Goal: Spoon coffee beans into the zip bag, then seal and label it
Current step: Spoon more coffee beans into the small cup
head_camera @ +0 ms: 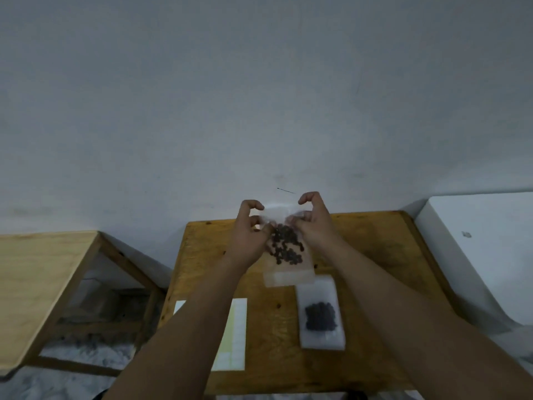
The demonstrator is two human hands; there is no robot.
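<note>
The step in hand looks like the sealing: the left hand (248,241) and right hand (314,226) hold the zip bag (288,272) up between them, clear of the desk (380,235), each pinching one side of its upper edge with curled fingers. A loose heap of coffee beans (285,246) sits in the bag just below the fingertips, and the lower part of the bag hangs clear and bare. Whether the zip strip is already pressed together along its length is too blurred to tell. The next move, as I judge it, calls for running the pinch across the whole strip while the beans stay off the track, then laying the bag down for a label

Below the right hand a second bag (321,313) lies flat on the desk with a dark clump of beans (320,316) in its middle. Under the left forearm lies a label sheet (236,336), within easy reach for the last step
</note>
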